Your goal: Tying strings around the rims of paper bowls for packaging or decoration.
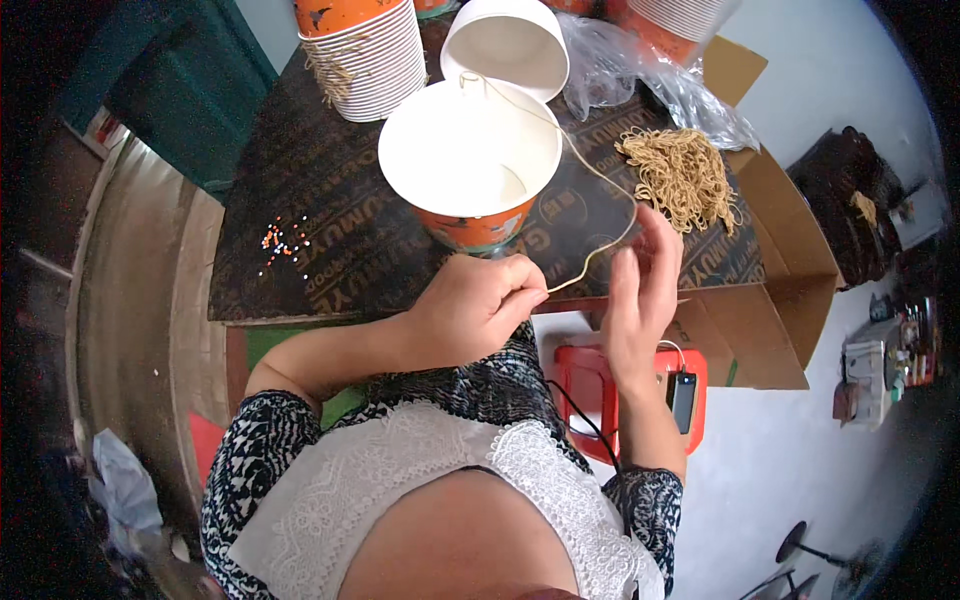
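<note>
A white-lined orange paper bucket (474, 230) stands upright at the near edge of the dark board. Just in front of it my left hand (485, 308) is closed, pinching the end of a thin tan cord (604, 176) between thumb and forefinger. From there the cord curves past the fingers of my right hand (645, 285), then back to the bucket's far rim, where it forms a small loop. My right hand is raised with its fingers stretched out, the cord passing beside them. A pile of similar tan cords (680, 175) lies right of the bucket.
Behind stand a stack of nested buckets (375, 70), a tipped white bucket (508, 48) and clear plastic wrap (605, 65). Small coloured beads (285, 245) are scattered at left. An open cardboard box (760, 325) adjoins the board's right side. Below is a red stool (697, 420) with a dark device.
</note>
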`<move>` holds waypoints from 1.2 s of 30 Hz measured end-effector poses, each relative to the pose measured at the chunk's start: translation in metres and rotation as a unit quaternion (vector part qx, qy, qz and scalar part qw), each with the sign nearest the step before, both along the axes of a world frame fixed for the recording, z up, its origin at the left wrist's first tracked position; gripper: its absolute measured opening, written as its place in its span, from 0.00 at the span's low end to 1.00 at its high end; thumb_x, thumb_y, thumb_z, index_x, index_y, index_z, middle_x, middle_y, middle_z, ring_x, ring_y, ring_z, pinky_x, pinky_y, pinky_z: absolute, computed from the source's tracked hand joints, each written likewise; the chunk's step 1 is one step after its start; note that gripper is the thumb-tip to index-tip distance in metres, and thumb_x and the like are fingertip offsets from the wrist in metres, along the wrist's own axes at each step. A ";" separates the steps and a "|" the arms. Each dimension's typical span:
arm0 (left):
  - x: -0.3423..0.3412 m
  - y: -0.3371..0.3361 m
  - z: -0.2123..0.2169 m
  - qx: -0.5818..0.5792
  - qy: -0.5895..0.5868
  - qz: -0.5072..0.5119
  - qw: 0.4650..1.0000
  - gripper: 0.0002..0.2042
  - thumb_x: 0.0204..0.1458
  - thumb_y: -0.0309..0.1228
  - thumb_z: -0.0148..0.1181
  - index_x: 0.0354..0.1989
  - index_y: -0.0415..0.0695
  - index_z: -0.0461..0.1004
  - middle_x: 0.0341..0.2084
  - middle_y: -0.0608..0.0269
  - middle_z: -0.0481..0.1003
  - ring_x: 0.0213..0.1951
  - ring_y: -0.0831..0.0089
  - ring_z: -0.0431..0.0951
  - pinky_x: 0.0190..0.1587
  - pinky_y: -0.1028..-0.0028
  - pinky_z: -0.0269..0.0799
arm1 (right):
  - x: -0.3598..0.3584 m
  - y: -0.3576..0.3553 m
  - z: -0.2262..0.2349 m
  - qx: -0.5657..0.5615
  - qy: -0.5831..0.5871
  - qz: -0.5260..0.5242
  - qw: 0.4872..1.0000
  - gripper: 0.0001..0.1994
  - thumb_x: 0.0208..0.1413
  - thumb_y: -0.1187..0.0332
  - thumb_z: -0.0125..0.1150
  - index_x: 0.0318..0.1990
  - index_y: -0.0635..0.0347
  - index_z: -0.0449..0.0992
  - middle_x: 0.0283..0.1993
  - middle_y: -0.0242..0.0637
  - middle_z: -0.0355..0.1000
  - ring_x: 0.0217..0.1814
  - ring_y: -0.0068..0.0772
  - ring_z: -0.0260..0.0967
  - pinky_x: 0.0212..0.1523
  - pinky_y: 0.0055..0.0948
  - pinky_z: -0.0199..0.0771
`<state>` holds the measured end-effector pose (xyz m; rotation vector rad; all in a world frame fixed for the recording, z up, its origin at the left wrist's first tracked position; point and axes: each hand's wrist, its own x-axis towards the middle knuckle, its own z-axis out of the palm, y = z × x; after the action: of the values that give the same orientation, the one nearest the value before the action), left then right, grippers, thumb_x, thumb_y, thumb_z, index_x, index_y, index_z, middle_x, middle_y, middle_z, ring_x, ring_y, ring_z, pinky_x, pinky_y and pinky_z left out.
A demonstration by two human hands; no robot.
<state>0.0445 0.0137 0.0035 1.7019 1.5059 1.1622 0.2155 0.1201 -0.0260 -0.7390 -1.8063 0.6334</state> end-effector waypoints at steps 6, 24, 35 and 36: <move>-0.010 -0.003 0.020 0.048 0.119 -0.022 0.992 0.03 0.53 0.25 0.57 0.32 0.38 0.74 0.24 0.49 0.75 0.28 0.51 0.78 0.28 0.63 0.71 | -0.006 -0.024 0.013 -0.057 -0.019 0.269 0.961 0.17 0.58 0.77 0.53 0.55 0.66 0.68 0.46 0.46 0.74 0.31 0.29 0.71 0.35 0.26 0.73; -0.073 -0.011 0.035 0.179 0.401 0.136 0.888 0.10 0.44 0.26 0.66 0.35 0.44 0.73 0.34 0.61 0.74 0.43 0.61 0.75 0.62 0.47 0.52 | -0.037 -0.021 0.001 0.035 0.044 0.150 0.987 0.05 0.48 0.81 0.63 0.29 0.64 0.73 0.21 0.37 0.69 0.18 0.27 0.66 0.20 0.26 0.64; -0.058 -0.006 0.032 0.152 0.312 0.103 0.932 0.07 0.46 0.28 0.66 0.30 0.45 0.73 0.25 0.65 0.74 0.35 0.62 0.77 0.64 0.41 0.45 | -0.049 -0.017 -0.005 0.114 0.041 0.122 0.985 0.06 0.48 0.81 0.64 0.29 0.63 0.72 0.20 0.33 0.68 0.17 0.21 0.63 0.19 0.20 0.62; -0.057 -0.006 0.035 0.166 0.308 0.108 0.931 0.07 0.46 0.29 0.66 0.31 0.46 0.73 0.25 0.66 0.74 0.35 0.62 0.77 0.64 0.41 0.45 | -0.049 -0.017 -0.006 0.113 0.041 0.122 0.985 0.06 0.48 0.81 0.64 0.29 0.63 0.72 0.20 0.33 0.68 0.17 0.21 0.63 0.19 0.20 0.62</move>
<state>-0.0127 0.0073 0.0382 2.3314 1.9928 1.0898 0.1660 0.1032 -0.0319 -0.3373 -1.8697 0.5948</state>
